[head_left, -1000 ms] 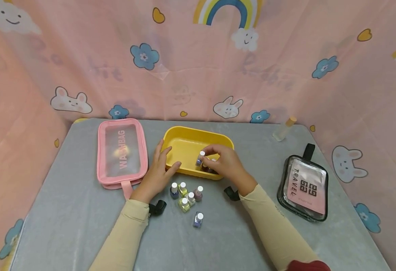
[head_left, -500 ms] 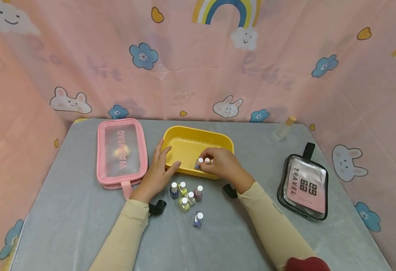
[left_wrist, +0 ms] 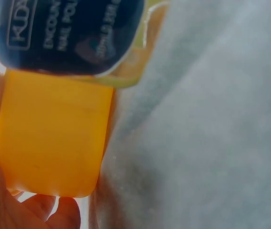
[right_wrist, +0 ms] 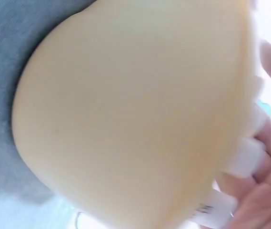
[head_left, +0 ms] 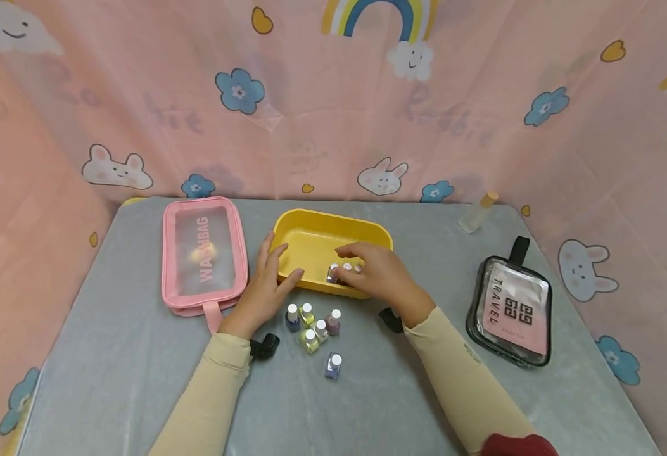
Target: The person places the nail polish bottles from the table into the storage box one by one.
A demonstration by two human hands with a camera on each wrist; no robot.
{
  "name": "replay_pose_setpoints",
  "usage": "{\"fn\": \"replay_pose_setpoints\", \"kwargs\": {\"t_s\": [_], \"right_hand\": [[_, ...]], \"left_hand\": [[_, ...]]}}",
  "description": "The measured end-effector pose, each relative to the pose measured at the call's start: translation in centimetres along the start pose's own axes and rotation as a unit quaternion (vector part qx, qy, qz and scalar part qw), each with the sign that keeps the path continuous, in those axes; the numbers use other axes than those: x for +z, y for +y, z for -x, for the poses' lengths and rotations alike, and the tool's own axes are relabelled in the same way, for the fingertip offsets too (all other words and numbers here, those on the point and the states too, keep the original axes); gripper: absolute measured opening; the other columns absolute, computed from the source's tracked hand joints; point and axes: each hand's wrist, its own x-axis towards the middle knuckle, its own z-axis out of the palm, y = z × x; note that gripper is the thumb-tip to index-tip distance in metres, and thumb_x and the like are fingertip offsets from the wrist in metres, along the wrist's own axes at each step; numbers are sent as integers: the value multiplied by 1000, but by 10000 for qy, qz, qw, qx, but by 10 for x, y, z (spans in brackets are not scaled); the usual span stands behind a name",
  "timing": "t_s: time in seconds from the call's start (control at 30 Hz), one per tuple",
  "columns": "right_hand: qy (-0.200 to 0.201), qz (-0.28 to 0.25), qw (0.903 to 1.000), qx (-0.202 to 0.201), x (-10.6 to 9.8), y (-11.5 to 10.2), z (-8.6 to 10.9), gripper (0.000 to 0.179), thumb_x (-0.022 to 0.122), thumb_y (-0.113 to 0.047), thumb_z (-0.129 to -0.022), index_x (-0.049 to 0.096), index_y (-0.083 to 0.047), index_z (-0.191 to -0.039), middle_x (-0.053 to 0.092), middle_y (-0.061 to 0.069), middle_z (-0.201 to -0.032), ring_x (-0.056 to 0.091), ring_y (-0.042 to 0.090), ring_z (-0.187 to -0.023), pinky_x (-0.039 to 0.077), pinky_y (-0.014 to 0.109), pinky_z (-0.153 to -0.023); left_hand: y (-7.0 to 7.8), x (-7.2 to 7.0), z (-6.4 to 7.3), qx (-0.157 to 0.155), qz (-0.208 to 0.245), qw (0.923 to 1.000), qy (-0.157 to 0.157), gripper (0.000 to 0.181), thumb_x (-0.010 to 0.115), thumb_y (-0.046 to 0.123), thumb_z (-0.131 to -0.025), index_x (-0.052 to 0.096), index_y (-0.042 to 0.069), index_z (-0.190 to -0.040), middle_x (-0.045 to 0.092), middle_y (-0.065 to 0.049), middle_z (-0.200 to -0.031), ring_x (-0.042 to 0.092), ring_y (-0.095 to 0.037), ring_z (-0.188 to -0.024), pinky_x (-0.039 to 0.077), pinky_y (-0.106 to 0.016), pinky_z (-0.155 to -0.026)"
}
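Observation:
My left hand [head_left: 260, 288] rests with spread fingers at the left end of a yellow tray [head_left: 304, 244], touching its rim. In the left wrist view, fingers lie along the tray's end wall [left_wrist: 54, 138]. My right hand [head_left: 387, 275] is over the tray's front right part, thumb and index finger apart. Beneath it several white-capped nail polish bottles stand in a row along the front wall; the leftmost nail polish bottle [head_left: 332, 274] is beside the thumb. White caps [right_wrist: 245, 157] show past the tray wall in the right wrist view, partly hidden.
Before the tray stand several nail polish bottles, among them a dark blue bottle [head_left: 292, 319] and a yellow one [head_left: 310, 342]; a purple-blue bottle [head_left: 333, 366] is nearer. A pink wash bag [head_left: 204, 256] lies left, a black-edged travel pouch [head_left: 512, 310] right, a glass bottle [head_left: 474, 217] behind.
My right hand lowered a purple-blue nail polish bottle into the tray beside the others and let go of it; thumb and index finger have parted. The left hand stays at the tray's left end.

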Motion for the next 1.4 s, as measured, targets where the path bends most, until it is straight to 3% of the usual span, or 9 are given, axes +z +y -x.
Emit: {"fn": "replay_pose_setpoints", "kwargs": {"t_s": [0.1,0.23,0.4,0.53,0.63,0.77,0.97,1.2,1.4], "right_hand": [[741,-196,9962,-420,-2,-4,11,50,84,-34,-94,72,-7,-135,72,6,-132,65,27,-123,52,48,-106],[1570,-701,9757,-1358,-3,-8,31,46,89,-16,-89,73,-2,-130,74,9,-127,68,27,-118,57,47,-99],[1764,-1443,9490,-2181,8,-12,67,46,91,-3,-82,74,-1,-125,76,10,-122,71,27,-114,56,35,-99],[1712,-1810,9380,-2408,29,-14,101,39,89,-19,-90,75,-2,-122,76,11,-118,71,27,-110,51,27,-103],[1531,-1821,9420,-2368,48,-16,122,39,90,-23,-89,76,-3,-120,76,8,-115,72,24,-105,52,24,-99],[1225,-1684,9551,-2106,65,-18,134,43,96,-12,-78,79,-4,-117,77,2,-112,73,19,-101,55,25,-95],[1025,-1656,9682,-1573,70,-17,137,36,97,-11,-76,82,-7,-109,77,-6,-107,73,13,-98,58,31,-88],[846,-1800,9752,-971,73,-18,137,26,95,-13,-80,83,-11,-104,77,-10,-103,72,10,-98,59,33,-88],[749,-1633,9800,-852,73,-18,134,21,92,-13,-84,82,-14,-102,77,-8,-102,72,11,-98,59,35,-88]], "left_hand": [[0,0,0,34,-3,10000,6,77,55,51,-109,29,5,-165,-10,-3,-177,19,-35,-158,27,-57,-123],[0,0,0,45,12,10000,3,77,56,50,-109,29,5,-165,-10,-3,-177,20,-36,-158,27,-57,-123],[0,1,-1,48,0,10000,22,76,57,49,-109,29,4,-164,-10,-5,-177,20,-37,-158,27,-57,-123],[1,2,-1,62,-18,10000,-3,78,56,51,-109,29,4,-164,-9,-6,-177,19,-36,-158,27,-57,-123],[1,2,-1,51,-76,10000,1,78,55,52,-108,29,5,-165,-9,-5,-177,19,-36,-158,27,-57,-123],[0,1,-1,60,-74,9999,41,77,56,51,-108,29,5,-165,-9,-3,-177,19,-35,-158,27,-56,-123],[-2,1,0,104,9,9999,32,77,55,50,-109,29,4,-164,-9,-4,-177,20,-36,-158,27,-57,-123],[-2,1,1,105,15,9999,33,77,56,51,-108,30,4,-164,-8,-5,-177,20,-36,-158,27,-56,-123],[0,0,-1,121,-6,9999,38,78,57,49,-109,30,3,-164,-8,-7,-177,23,-39,-156,29,-59,-121]]}}
